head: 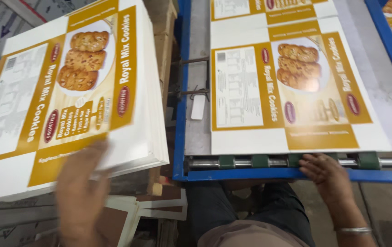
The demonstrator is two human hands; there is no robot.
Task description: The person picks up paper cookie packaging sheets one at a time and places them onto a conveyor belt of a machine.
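- Hands worked at two places: the left hand (80,192), blurred, lay flat with fingers spread on the near edge of the stack (74,98); it gripped nothing that could be seen.
- The right hand (327,176) rested on the blue rail (232,174) beside the roller bar (250,161), fingers curled loosely over it, holding nothing; a bangle (353,231) sat on that wrist.
- The stack was a thick pile of flat white and mustard printed carton sheets, each with a picture of cookies, lying at the left on a wooden support (166,41).
- Its long axis ran from near-left to far-right, tilted against the frame's edges, with the cookie picture toward the far end.
- A single sheet (292,87) of the same kind lay flat on the grey table (198,132) inside the blue frame, square to the rail, its near edge just beside the roller bar.
- Another sheet (269,9) lay beyond it, touching or overlapping; which one could not be told.
- The person's dark trousers (250,206) showed below the rail.
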